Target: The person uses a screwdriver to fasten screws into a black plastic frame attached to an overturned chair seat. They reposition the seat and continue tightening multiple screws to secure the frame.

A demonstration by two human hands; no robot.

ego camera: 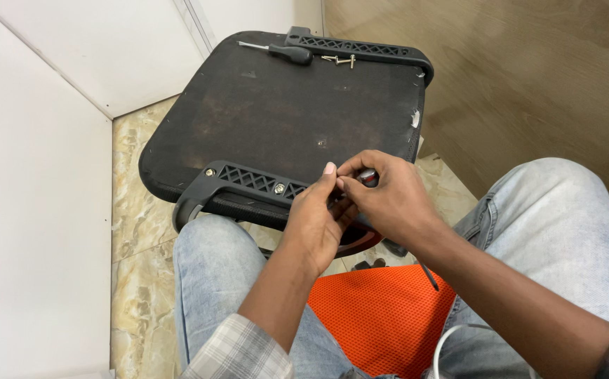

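A black seat pad (297,112) lies upside down in front of my knees. A black lattice bracket (248,181) runs along its near edge, with two silver bolts in it. Both hands meet at that bracket's right end. My right hand (389,203) is closed around a small tool with a red and silver end (367,175); a thin dark shaft (429,277) sticks out below my wrist. My left hand (315,224) pinches at the same spot, fingertips against my right fingers. What lies between the fingertips is hidden.
A second lattice bracket (360,48) lies on the pad's far edge, beside a black-handled screwdriver (283,51) and a few loose screws (339,60). An orange mesh surface (382,316) shows between my legs. White panels stand to the left, a brown wall (529,70) to the right.
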